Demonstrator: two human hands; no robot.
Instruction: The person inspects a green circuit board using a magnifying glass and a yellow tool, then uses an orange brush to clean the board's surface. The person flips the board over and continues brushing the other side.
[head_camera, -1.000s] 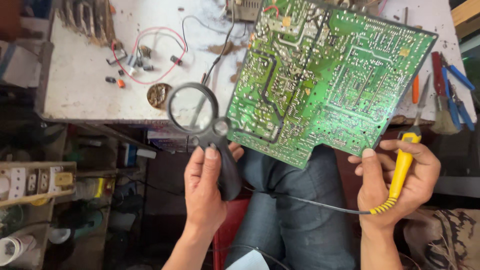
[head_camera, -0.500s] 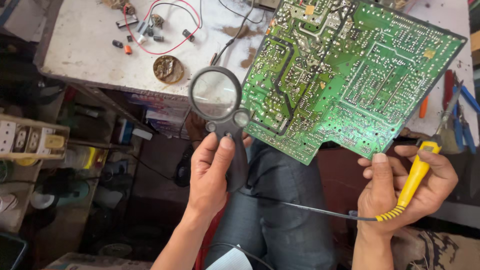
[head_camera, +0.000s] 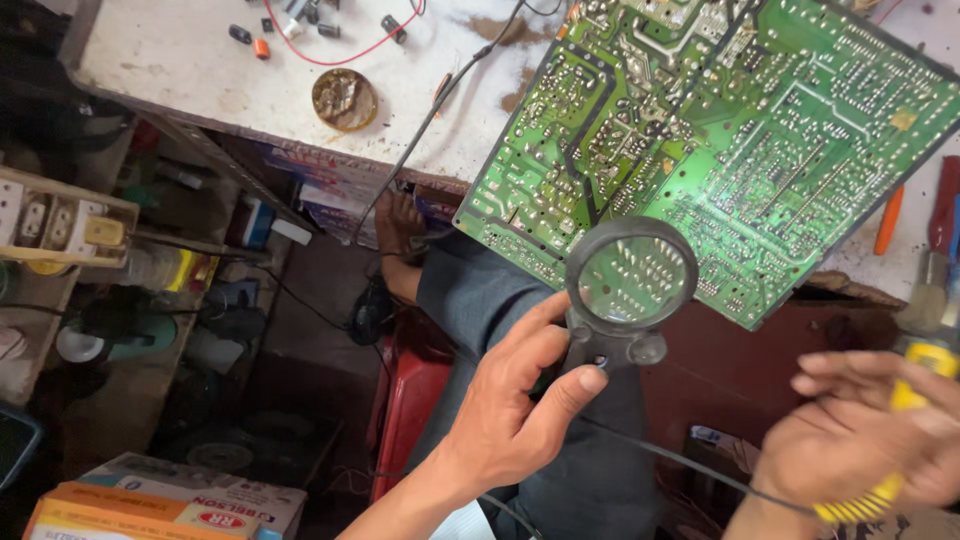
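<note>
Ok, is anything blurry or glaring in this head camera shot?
Head view: the right hand and its yellow soldering iron are motion-blurred; the left hand, magnifying glass and green circuit board are sharp; the white tabletop is bright, not blown out.

a stained white workbench carries the things. on it lie a green circuit board, a round tin and small loose parts.
</note>
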